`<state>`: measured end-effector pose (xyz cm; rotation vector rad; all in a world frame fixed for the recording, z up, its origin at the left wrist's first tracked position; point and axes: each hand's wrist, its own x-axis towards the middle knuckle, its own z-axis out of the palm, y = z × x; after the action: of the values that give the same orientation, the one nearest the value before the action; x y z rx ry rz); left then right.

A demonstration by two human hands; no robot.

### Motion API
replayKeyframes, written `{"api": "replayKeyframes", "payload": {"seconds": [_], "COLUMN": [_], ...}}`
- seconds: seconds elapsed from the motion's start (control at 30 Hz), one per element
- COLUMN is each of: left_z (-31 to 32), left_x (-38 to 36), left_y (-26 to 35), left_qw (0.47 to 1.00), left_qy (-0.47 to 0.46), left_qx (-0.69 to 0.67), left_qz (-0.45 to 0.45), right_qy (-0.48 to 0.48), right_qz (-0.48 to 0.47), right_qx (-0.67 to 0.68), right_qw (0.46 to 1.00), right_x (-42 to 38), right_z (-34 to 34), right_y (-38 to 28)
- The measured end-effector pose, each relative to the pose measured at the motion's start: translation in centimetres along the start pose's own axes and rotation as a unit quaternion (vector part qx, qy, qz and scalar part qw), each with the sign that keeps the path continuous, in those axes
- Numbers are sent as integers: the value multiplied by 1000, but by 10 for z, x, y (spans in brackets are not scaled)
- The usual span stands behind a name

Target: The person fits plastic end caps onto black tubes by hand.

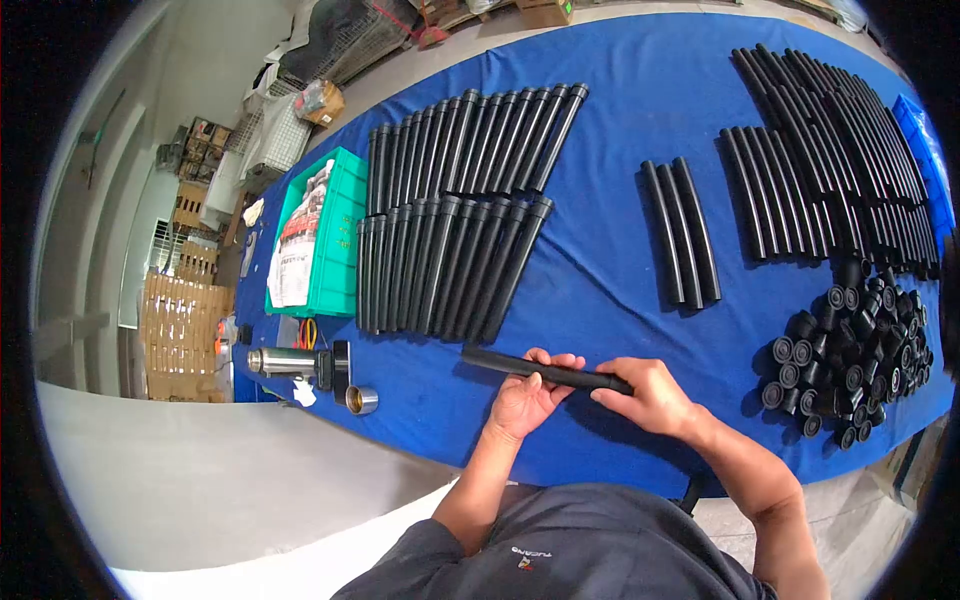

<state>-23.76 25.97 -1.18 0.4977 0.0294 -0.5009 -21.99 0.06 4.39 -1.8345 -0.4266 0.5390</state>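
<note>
A black tube (492, 361) lies almost level across both hands, over the near edge of the blue-covered table. My left hand (520, 402) is palm up beneath its middle, with the thumb and fingers closed around it. The right end is in the grip of my right hand (652, 396), and those fingers partly hide whether a cap sits there. Beyond my hands, three loose black tubes (682, 232) rest side by side. To the right is a heap of black caps (850, 370).
Two rows of tubes with wider ends (450, 230) lie at left centre, beside a green crate (340, 235) holding printed paper. Many plain tubes (825, 150) are stacked at far right, near a blue bin (925, 160). A steel flask (285, 362) and metal cup (362, 400) stand front left.
</note>
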Motion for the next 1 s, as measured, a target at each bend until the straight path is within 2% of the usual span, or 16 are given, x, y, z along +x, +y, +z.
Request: {"api": "replayKeyframes", "payload": {"seconds": [0.07, 0.1, 0.2, 0.23, 0.33, 0.37, 0.47, 0.5, 0.6, 0.7, 0.8, 0.83, 0.9, 0.93, 0.97, 1.0], "left_z": [1, -1, -3, -3, 2, 3, 0, -3, -6, -1, -3, -4, -4, -4, -2, 1], "left_x": [1, 0, -3, -3, -1, 0, -1, -1, -1, -1, -2, -2, -1, -1, 0, 0], "left_y": [1, 1, -1, -1, 0, 1, 1, 0, 0, 1, 1, 0, 0, 0, 0, 1], "left_qw": [1000, 1000, 1000, 1000, 1000, 1000, 1000, 1000, 1000, 1000, 1000, 1000, 1000, 1000, 1000, 1000], "left_qy": [12, 12, -1, -9, 2, 4, 1, -10, -24, 7, 7, -2, -16, -22, -11, 0], "left_qx": [-4, -4, 5, 11, 7, 1, -10, -8, -5, -14, -15, -12, -5, -1, -8, -14], "left_qz": [-2, -1, 6, 9, 0, -3, -4, 3, 2, -9, -2, 3, -1, -3, -5, -6], "right_qy": [134, 117, 105, -17, -2, 98, 120, 121, 33, 111, 119, 114, -29, -99, -76, -5], "right_qz": [-218, -223, -176, 36, 35, -146, -211, -214, -143, -186, -202, -205, 27, 143, 132, 12], "right_qx": [-208, -232, -81, 50, 60, -57, -189, -176, -36, -164, -177, -128, 56, 148, 125, 20], "right_qw": [944, 939, 975, 998, 998, 983, 952, 953, 988, 962, 956, 964, 998, 973, 980, 1000], "right_x": [-2, -5, -2, -3, -2, -1, -4, -4, -2, -3, -4, -2, 1, 1, 0, 0], "right_z": [19, 21, 16, 0, 0, 14, 15, 14, 8, 15, 19, 15, -1, -7, -8, -2], "right_y": [20, 19, 19, -3, 0, 22, 18, 17, 18, 19, 19, 19, 9, 1, -4, 2]}}
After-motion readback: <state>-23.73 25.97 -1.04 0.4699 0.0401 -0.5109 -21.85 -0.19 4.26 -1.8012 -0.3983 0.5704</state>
